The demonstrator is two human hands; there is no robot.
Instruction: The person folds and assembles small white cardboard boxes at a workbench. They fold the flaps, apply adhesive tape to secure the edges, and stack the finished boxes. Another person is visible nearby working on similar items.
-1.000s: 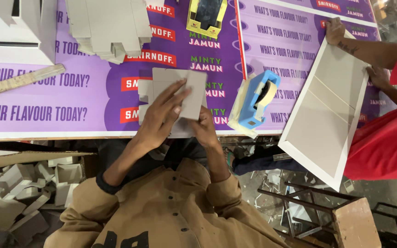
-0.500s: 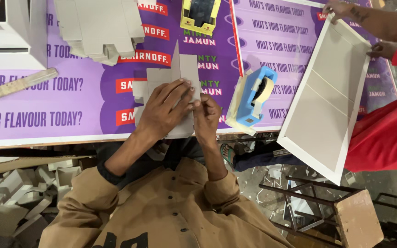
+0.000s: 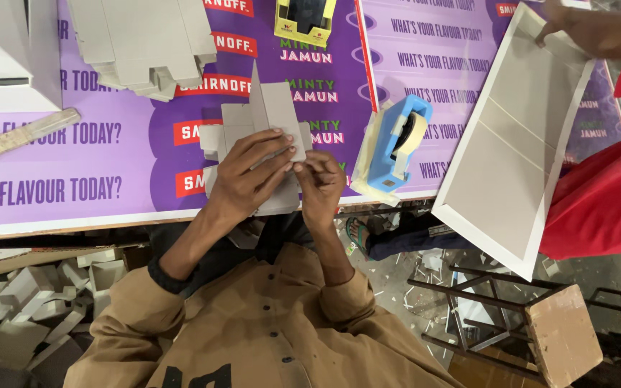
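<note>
My left hand [image 3: 249, 172] lay spread over the flat grey die-cut cardboard blank [image 3: 267, 122], fingers curled onto its upper panel and pressing it against the purple printed tabletop [image 3: 109, 165]. My right hand [image 3: 319, 183] pinched the right edge of the same blank between thumb and fingertips, closed upon it. The blank rested near the table's near edge, one narrow flap standing upright at its far end. Just right of it stood a blue tape dispenser with a pale roll [image 3: 397, 144]. A stack of similar grey cardboard blanks [image 3: 145, 43] lay at the far left, well apart, and a yellow open-topped box [image 3: 305, 20] sat beyond the blank. At right, another person's hand [image 3: 558, 14], with a red sleeve, held a large white creased board [image 3: 519, 144] overhanging the table's edge.
</note>
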